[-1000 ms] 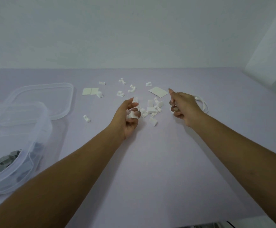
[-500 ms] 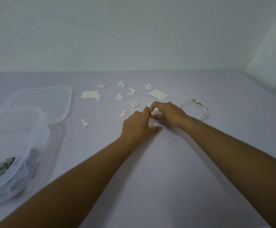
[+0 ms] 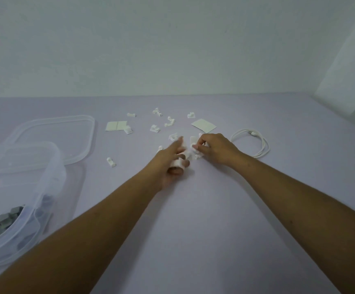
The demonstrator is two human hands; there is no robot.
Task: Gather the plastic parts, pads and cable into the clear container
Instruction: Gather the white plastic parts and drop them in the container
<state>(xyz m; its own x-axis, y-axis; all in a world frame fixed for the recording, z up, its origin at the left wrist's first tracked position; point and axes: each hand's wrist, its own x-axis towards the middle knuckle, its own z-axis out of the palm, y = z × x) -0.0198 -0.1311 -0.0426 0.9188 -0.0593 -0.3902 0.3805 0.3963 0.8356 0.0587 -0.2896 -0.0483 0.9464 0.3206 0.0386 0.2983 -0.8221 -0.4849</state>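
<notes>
At mid-table, the left hand (image 3: 172,166) cups several white plastic parts (image 3: 188,155), and the right hand (image 3: 214,148) pinches one more from the pile. An overfilled palm may spill pieces on the carry to the clear container (image 3: 51,177), well apart at left. Pads (image 3: 117,125) and the cable (image 3: 257,143) lie on the table; the lid (image 3: 77,134) sits just beyond the container.

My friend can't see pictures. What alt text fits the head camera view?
The left hand holds a bunch of white plastic parts while the right hand pinches another. A cable lies right, a clear container left.
</notes>
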